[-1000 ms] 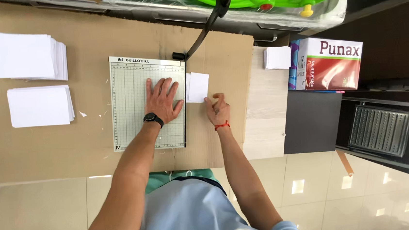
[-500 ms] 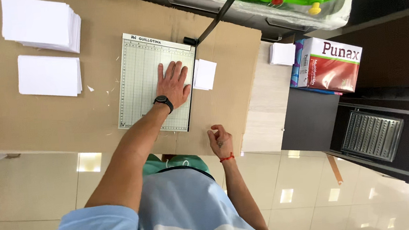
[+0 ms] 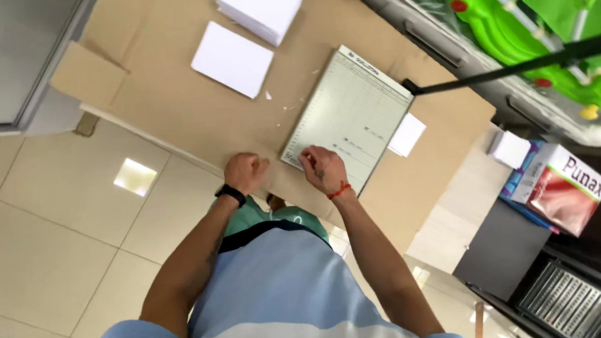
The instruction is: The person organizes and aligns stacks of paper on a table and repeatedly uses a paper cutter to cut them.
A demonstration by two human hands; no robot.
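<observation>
A brown table (image 3: pixel 188 106) carries a paper cutter (image 3: pixel 350 115) with its black handle (image 3: pixel 521 66) raised. The right hand (image 3: pixel 322 169) pinches the cutter's near edge; the left hand (image 3: pixel 245 172), a loose fist, rests just beside it.

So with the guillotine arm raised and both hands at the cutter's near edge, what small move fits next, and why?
Probably slide a white sheet from the thick stack onto the grey-green gridded paper cutter board. Its black lever arm stands raised, the board is bare, the right hand rests on its near edge and the left hand is fisted beside it.
</observation>
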